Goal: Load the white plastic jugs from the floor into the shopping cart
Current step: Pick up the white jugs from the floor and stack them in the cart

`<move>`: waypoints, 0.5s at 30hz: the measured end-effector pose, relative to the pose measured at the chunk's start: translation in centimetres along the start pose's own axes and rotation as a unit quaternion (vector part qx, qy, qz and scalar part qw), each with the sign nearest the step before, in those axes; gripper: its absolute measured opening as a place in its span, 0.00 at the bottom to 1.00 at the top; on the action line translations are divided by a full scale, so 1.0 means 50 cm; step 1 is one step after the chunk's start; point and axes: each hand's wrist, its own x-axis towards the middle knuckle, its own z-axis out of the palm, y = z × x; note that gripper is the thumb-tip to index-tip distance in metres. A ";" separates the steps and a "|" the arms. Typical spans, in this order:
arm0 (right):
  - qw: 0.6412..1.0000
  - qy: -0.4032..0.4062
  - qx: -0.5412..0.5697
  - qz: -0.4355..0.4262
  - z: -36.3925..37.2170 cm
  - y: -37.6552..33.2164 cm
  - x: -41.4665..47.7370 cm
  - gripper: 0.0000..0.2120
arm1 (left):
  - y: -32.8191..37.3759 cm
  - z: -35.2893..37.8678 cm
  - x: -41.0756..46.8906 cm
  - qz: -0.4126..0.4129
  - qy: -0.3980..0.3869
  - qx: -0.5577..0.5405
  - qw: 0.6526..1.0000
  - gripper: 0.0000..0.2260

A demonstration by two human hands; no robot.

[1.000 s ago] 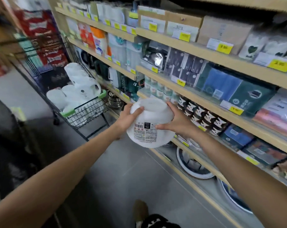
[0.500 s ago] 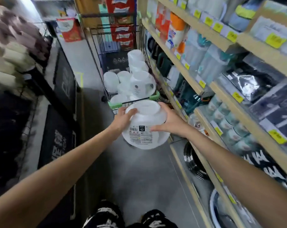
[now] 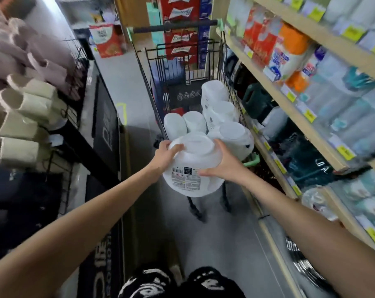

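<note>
Stocked shelves (image 3: 341, 47) fill the right of the frame, with grey floor (image 3: 225, 233) at lower centre. At centre, my left hand (image 3: 165, 155) and right hand (image 3: 226, 163) clasp a white jug (image 3: 194, 151) from either side, its base tipped up and its label facing me. It hangs at the near end of the shopping cart (image 3: 178, 46), just before the other jugs (image 3: 218, 110) piled inside.
</note>
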 end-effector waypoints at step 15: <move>0.985 0.155 0.011 0.075 0.005 0.022 0.431 0.49 | 0.180 -0.095 0.499 0.024 -0.148 0.110 0.983 0.30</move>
